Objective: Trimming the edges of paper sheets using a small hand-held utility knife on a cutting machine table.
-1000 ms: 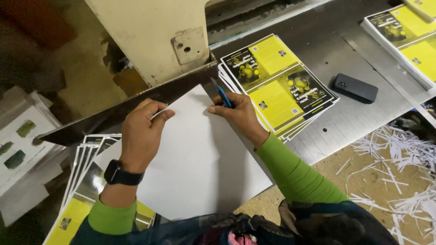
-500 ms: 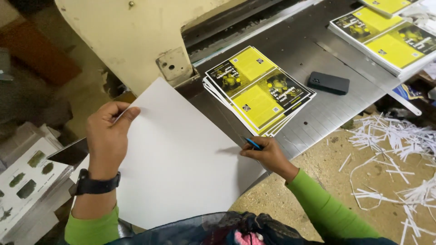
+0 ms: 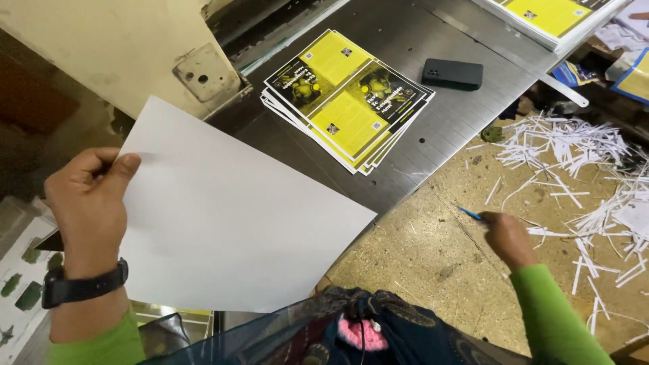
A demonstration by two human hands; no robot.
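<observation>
My left hand (image 3: 91, 203) pinches the left edge of a large blank white sheet (image 3: 230, 216) and holds it up above the edge of the metal machine table (image 3: 446, 115). A black watch sits on that wrist. My right hand (image 3: 507, 236) is off the sheet, lowered to the right over the floor, and grips a blue pen (image 3: 470, 214). A fanned stack of yellow-and-black printed sheets (image 3: 348, 98) lies on the table beyond the white sheet.
A black phone (image 3: 453, 73) lies on the table right of the stack. Another pile of yellow prints (image 3: 547, 17) sits at the far right. White paper strips (image 3: 574, 155) litter the floor. A beige machine housing (image 3: 128, 47) stands at the back left.
The left hand has lifted the white sheet off the table and toward me. The right hand with the pen has left the sheet and dropped to the right.
</observation>
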